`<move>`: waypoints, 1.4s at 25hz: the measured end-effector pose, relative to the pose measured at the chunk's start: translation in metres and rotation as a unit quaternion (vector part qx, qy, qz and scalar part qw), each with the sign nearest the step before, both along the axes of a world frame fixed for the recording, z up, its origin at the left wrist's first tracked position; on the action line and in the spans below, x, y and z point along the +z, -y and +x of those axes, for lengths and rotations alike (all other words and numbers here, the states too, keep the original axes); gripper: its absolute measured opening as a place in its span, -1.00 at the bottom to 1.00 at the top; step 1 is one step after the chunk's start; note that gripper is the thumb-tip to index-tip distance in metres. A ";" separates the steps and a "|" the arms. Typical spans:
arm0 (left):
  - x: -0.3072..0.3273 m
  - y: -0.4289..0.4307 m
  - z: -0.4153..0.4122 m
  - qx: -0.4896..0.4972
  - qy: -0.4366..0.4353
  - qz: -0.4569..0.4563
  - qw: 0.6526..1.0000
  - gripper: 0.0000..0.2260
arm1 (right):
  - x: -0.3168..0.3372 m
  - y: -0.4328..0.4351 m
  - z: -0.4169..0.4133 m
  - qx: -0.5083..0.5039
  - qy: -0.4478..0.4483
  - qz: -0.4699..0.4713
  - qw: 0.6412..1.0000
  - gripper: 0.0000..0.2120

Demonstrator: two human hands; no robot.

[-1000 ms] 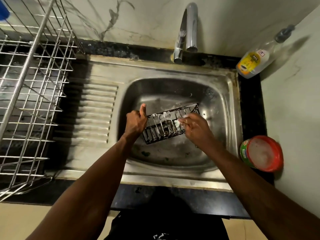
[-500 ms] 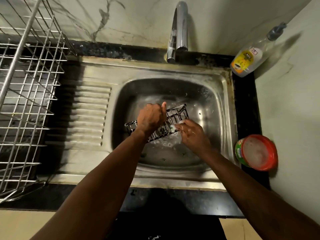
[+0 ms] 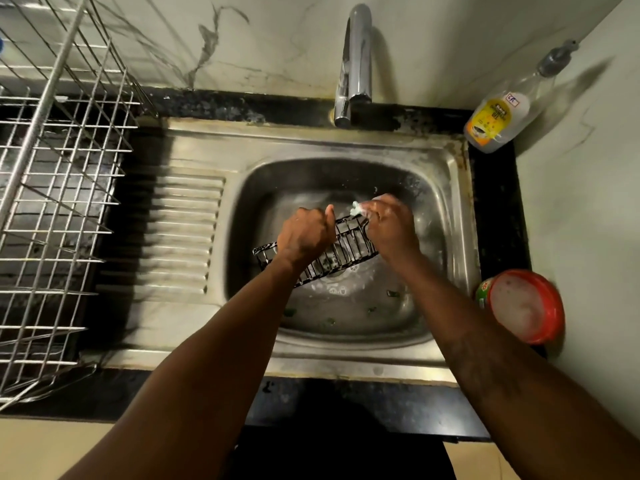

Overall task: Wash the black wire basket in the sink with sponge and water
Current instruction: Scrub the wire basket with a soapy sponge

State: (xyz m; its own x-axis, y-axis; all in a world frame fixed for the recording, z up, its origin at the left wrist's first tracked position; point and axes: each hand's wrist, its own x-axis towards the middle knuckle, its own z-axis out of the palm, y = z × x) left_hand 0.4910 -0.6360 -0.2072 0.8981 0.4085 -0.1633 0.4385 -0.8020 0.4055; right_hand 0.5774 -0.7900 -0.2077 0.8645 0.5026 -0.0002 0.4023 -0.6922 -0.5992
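Black wire basket (image 3: 341, 252) sits centre frame, held above the floor of the steel sink (image 3: 450, 216), tilted so its lower-left end points toward the drainboard (image 3: 187, 233) and its upper-right end rises toward the back of the bowl. Left hand (image 3: 303, 237) grips the basket's near long side, fingers curled tight round the wires, thumb sticking up. Right hand (image 3: 391, 226) is at the basket's upper-right end, fingertips bunched and pinching a small pale soapy sponge (image 3: 356, 208) against the top edge of the wire; this hand is a bit blurred, so exact finger placement is unclear. Suds cling to the basket wires, and foam bubbles lie on the sink floor under it, with a few green scraps lower in the bowl. Chrome faucet (image 3: 356, 60) stands top centre; whether water runs from it, cannot tell. Clear dish-soap bottle (image 3: 498, 116) with yellow label stands in the upper right corner on the black counter (image 3: 498, 216). Red tub (image 3: 524, 306) with whitish paste sits on the counter at right, beside the sink rim. Silver wire dish rack (image 3: 59, 188) fills the left side of frame.
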 end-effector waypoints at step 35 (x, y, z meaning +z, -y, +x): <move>-0.006 -0.002 0.001 -0.019 0.012 -0.033 0.999 -0.42 | -0.011 0.019 -0.030 0.033 0.054 0.029 0.998 -0.78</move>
